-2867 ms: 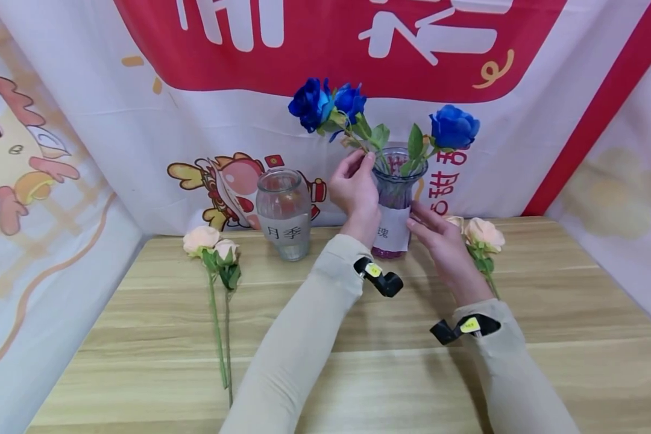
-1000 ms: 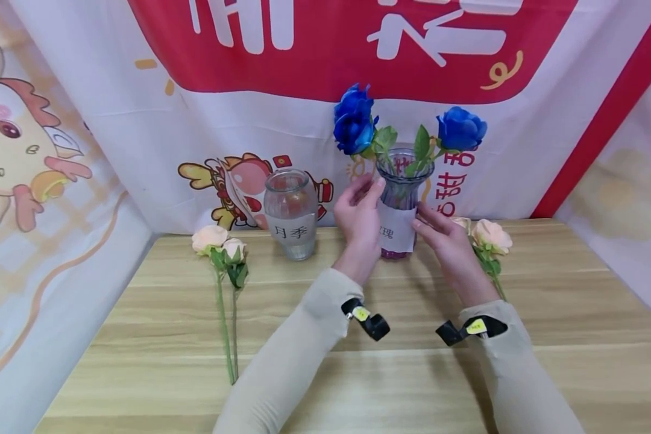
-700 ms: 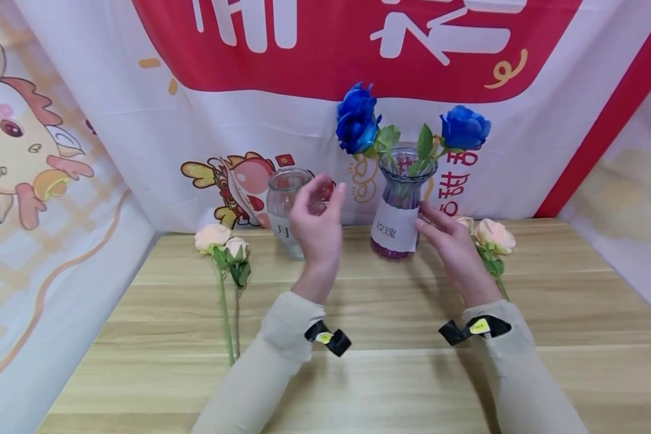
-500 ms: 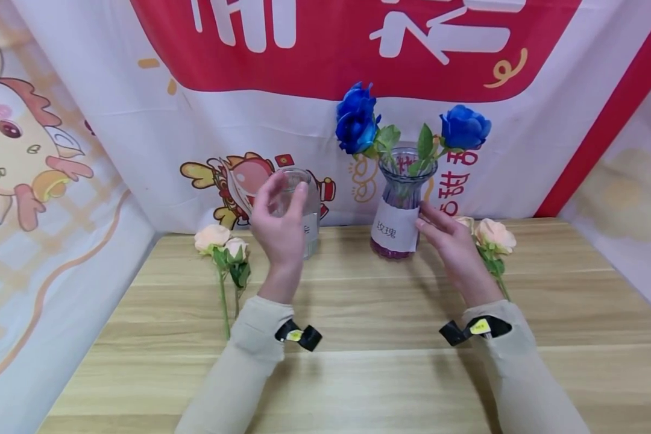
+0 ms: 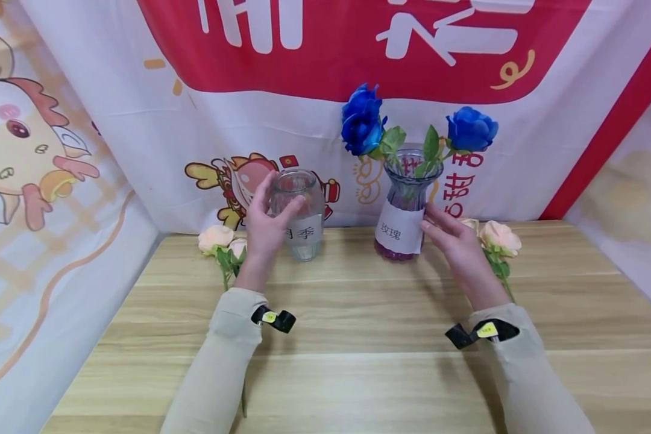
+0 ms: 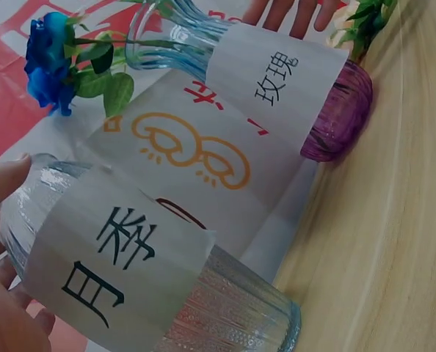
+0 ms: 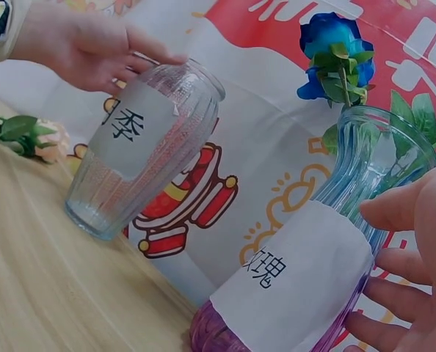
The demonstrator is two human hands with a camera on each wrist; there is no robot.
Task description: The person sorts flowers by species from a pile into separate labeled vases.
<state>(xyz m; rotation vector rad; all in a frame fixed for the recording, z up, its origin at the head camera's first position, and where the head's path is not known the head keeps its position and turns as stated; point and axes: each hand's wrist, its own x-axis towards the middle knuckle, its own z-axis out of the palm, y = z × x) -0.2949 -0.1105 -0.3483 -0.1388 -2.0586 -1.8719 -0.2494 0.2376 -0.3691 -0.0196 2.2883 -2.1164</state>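
Observation:
In the head view my left hand (image 5: 264, 232) holds the clear glass vase (image 5: 306, 251) round its upper left side. The thumb lies across the front near the rim, and fingers curve behind the glass in the left wrist view. My right hand (image 5: 458, 244) touches the right side of the blue-and-purple glass vase (image 5: 398, 232) with thumb and fairly straight fingers. Blue roses (image 5: 362, 120) lean left out of this vase, and another blue rose (image 5: 472, 129) leans right. Both vases stand upright and carry white paper labels with black characters.
Pale pink roses (image 5: 216, 239) lie on the wooden table (image 5: 347, 337) at the left, their stems partly behind the left arm. More pink roses (image 5: 500, 237) lie beyond the right hand. A printed cloth (image 5: 222, 126) hangs behind the vases.
My left hand has let go of the blue roses, which now lean closer to their vase, and moved left to grip the clear vase. My right hand stays at the blue-and-purple vase.

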